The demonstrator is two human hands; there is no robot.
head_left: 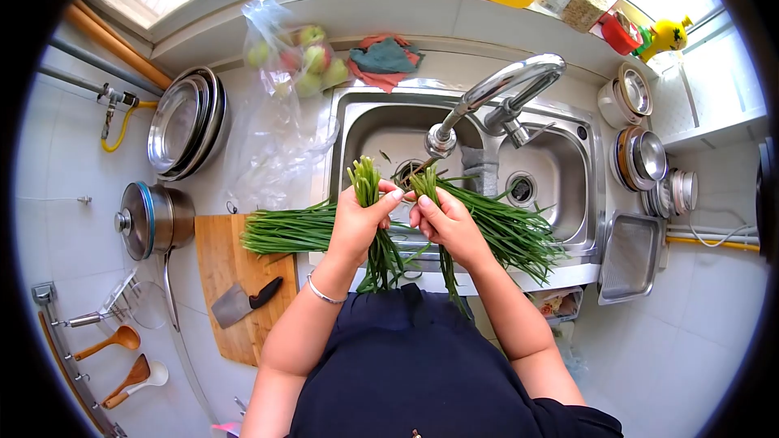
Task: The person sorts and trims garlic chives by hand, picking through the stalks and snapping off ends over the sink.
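Green chives are bunched in both hands over the sink's front edge. My left hand (359,217), with a bracelet at its wrist, is closed round one bunch (367,181), cut ends up and leaves hanging down. Close beside it, my right hand (442,223) grips another bunch (424,184), its fingertips nearly meeting those of my left hand. A pile of chives (288,229) lies on the counter to the left, partly over the cutting board. More chives (515,235) spread across the sink's front edge on the right.
A double sink (345,113) with a curved faucet (511,73) lies ahead. On the left, a cleaver (235,306) rests on the wooden board (223,247), beside a lidded pot (154,221). A bag of apples (308,61) and cloths (385,59) sit behind. Bowls (649,154) stand right.
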